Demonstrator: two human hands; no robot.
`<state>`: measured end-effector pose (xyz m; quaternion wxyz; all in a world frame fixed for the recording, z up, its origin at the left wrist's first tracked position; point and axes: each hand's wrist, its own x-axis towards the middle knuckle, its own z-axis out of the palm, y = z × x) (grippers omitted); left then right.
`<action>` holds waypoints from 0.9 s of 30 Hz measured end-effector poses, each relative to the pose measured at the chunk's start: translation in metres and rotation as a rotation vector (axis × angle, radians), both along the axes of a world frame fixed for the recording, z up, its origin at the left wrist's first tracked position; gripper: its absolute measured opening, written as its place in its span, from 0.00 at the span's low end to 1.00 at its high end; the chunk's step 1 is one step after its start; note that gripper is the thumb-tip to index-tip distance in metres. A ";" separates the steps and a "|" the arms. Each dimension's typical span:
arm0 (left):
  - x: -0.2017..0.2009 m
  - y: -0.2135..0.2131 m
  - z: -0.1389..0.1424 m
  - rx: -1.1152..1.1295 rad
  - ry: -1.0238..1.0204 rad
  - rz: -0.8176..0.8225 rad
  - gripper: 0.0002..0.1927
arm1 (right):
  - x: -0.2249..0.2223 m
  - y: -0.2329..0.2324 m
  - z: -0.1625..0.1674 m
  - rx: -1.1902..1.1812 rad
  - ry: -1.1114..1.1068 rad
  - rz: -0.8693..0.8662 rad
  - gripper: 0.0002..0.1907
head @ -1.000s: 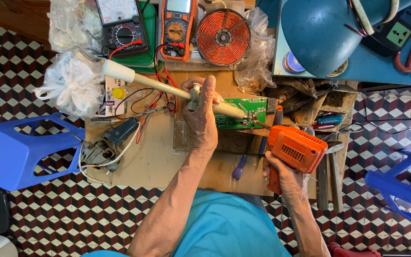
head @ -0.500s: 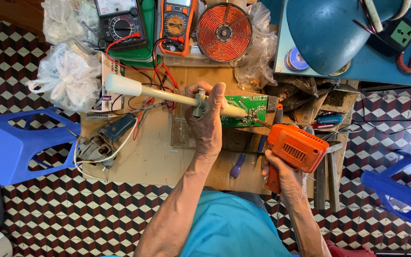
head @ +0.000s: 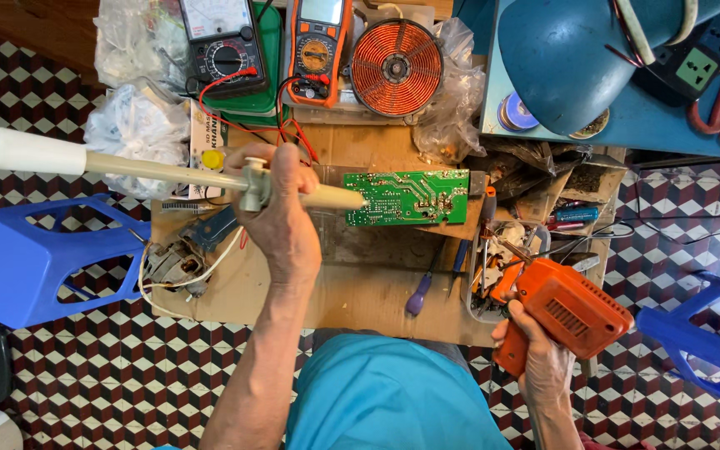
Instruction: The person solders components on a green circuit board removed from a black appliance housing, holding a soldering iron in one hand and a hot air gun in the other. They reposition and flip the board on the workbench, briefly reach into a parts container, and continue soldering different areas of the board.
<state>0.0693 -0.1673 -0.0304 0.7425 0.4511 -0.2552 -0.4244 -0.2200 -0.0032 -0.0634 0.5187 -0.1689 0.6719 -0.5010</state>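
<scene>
My left hand (head: 281, 221) grips a long cream-coloured desoldering pump (head: 160, 173) held level, its tip touching the left end of a green circuit board (head: 407, 197) that lies on the wooden bench (head: 360, 292). The pump's white plunger end (head: 35, 152) sticks out far to the left. My right hand (head: 539, 362) holds an orange gun-shaped soldering tool (head: 564, 312) at the bench's right front corner, away from the board.
Two multimeters (head: 227, 46) (head: 321, 46) with red leads and a copper coil (head: 397, 67) sit at the back. A small motor (head: 172, 262) lies left, a purple-handled screwdriver (head: 420, 293) in the middle. Blue stools (head: 18, 258) (head: 706, 342) flank the bench. A blue lamp shade (head: 560, 58) hangs at the right.
My left hand drew the pump leftward so its tip now meets the board's left end. The orange tool in my right hand shifted right and slightly down.
</scene>
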 end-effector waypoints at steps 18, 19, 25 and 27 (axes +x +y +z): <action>0.014 0.036 -0.108 0.711 -0.720 -0.302 0.37 | -0.063 0.050 -0.056 0.051 0.979 -0.028 0.30; 0.012 0.037 -0.107 0.652 -0.751 -0.280 0.39 | -0.065 0.047 -0.058 0.080 1.169 0.056 0.33; -0.006 0.044 -0.063 0.200 -1.165 -0.248 0.33 | -0.069 -0.002 -0.068 0.246 1.346 0.128 0.37; -0.016 0.031 -0.049 0.013 -1.317 -0.388 0.39 | -0.061 -0.010 -0.072 0.261 1.286 0.133 0.37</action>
